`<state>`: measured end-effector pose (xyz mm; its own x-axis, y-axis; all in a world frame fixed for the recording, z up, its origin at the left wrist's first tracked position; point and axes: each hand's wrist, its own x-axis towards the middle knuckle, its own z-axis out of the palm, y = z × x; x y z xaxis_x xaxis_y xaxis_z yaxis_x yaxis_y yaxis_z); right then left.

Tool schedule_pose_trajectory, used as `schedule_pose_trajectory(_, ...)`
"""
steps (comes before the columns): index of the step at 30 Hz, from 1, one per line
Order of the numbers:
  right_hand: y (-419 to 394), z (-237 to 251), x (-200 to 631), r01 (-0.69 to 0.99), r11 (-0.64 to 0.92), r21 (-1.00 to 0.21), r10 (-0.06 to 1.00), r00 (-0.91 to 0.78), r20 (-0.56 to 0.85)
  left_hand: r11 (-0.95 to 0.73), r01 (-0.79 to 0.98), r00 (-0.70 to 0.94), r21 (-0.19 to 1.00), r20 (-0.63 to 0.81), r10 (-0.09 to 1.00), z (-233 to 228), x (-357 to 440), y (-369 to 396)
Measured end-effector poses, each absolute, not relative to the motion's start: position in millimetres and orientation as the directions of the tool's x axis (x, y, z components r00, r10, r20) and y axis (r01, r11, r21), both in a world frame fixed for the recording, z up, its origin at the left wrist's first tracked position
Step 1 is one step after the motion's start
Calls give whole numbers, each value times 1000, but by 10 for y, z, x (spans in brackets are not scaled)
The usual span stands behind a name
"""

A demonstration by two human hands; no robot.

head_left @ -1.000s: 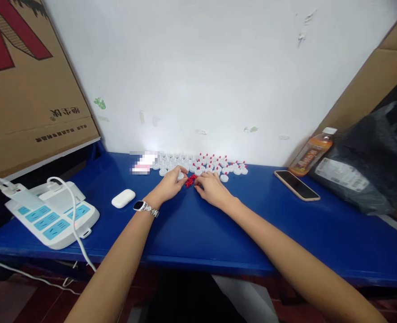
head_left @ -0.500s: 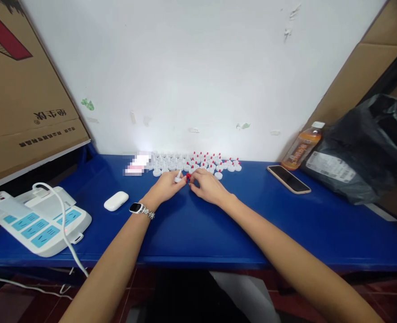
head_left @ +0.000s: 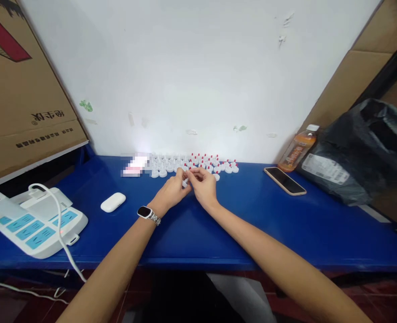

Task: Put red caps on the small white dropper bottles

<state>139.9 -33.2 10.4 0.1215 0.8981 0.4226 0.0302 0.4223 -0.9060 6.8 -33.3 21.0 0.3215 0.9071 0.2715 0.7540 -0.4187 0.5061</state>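
My left hand is closed around a white nozzle cap, whose spout points up toward the other hand. Thumb and fingers of my right hand pinch together at the tip of that spout; the small piece between them is mostly covered by the fingertips. Just beyond both hands stand several white nozzle caps with red tips. To their left are several plain white nozzle caps with no red on top.
On the blue table lie a white earbud case, a power strip with a cable, and a phone. An orange drink bottle and a dark plastic bag stand at right. A white wall rises behind.
My hands have come together. The right hand has left the red bits near the tabletop and turned its fingertips up to the white cap's spout. The view has shifted slightly.
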Motion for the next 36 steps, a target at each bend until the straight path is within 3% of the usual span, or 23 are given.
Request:
schedule_pose_trajectory(18, -359, 114, 1380, 50, 454, -890, 870, 190, 455, -387, 787, 231, 481, 351, 907, 285, 213, -454)
schedule_pose_trajectory(36, -386, 104, 1385, 62, 416, -907, 896, 145, 421, -397, 662, 177, 636, 381, 907, 291, 104, -432)
